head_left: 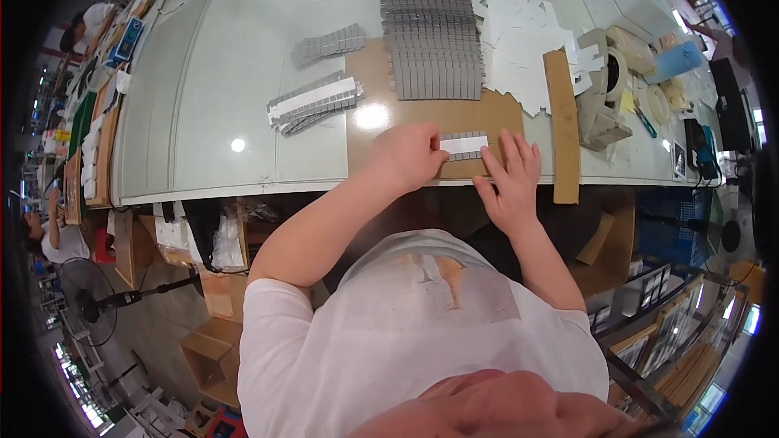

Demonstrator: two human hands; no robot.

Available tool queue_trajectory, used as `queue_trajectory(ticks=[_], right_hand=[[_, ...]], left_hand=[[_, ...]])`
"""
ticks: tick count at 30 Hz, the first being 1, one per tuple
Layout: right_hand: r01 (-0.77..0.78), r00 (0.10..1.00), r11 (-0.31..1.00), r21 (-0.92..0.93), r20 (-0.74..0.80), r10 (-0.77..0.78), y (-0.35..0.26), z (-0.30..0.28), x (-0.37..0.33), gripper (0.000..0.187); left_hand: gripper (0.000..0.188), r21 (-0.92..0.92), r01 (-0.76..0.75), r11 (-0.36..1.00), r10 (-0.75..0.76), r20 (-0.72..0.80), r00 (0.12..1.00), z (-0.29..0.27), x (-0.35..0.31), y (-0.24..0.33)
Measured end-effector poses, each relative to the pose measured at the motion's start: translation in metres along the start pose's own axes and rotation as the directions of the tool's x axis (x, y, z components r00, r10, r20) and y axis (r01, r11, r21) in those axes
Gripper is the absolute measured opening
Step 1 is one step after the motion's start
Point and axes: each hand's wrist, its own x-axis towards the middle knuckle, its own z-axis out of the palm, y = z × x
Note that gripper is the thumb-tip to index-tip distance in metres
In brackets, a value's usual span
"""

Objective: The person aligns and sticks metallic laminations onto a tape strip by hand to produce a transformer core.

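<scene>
On a brown cardboard sheet [369, 142] in front of me lies a short grey segmented strip [456, 156] with a white strip [464, 145] along its top. My left hand [408, 154] is closed, its fingers pinching the left end of the white strip. At the other end my right hand [511, 178] lies with fingers spread, the fingertips touching the strip's right end. Beyond my hands stands a long stack of grey segmented strips [434, 40]. To the left, a smaller pile [315, 103] of such strips has a white strip across it, with another grey pile [329, 45] behind.
Loose white strips [519, 40] are heaped right of the stack. A narrow cardboard piece [561, 130] overhangs the table's front edge. Farther right stand a tape dispenser [602, 105], tape rolls [657, 103] and a blue cylinder [678, 62]. A fan [85, 300] stands on the floor at left.
</scene>
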Motion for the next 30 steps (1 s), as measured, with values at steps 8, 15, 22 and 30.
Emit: queue_trajectory(ticks=[8,15,22,30], right_hand=[[0.017,1.000,0.999,-0.035,-0.011,-0.018,0.005,0.005,-0.002,0.042],[0.081,0.996,0.994,0.070,-0.026,-0.080,-0.013,0.007,0.007,0.049],[0.092,0.991,0.994,0.062,0.095,-0.098,-0.043,0.014,0.018,0.043],[-0.280,0.875,0.911,-0.301,-0.470,0.114,0.092,-0.076,0.005,0.029]], left_hand=[[0.021,-0.020,0.049,0.999,-0.050,-0.041,0.998,-0.028,-0.035,-0.038],[0.043,0.324,-0.469,0.822,0.570,-0.454,0.685,0.021,-0.055,-0.063],[0.062,0.496,-0.430,0.754,0.633,-0.374,0.678,0.043,-0.057,-0.077],[0.065,0.556,-0.419,0.718,0.668,-0.382,0.638,0.049,-0.052,-0.081]])
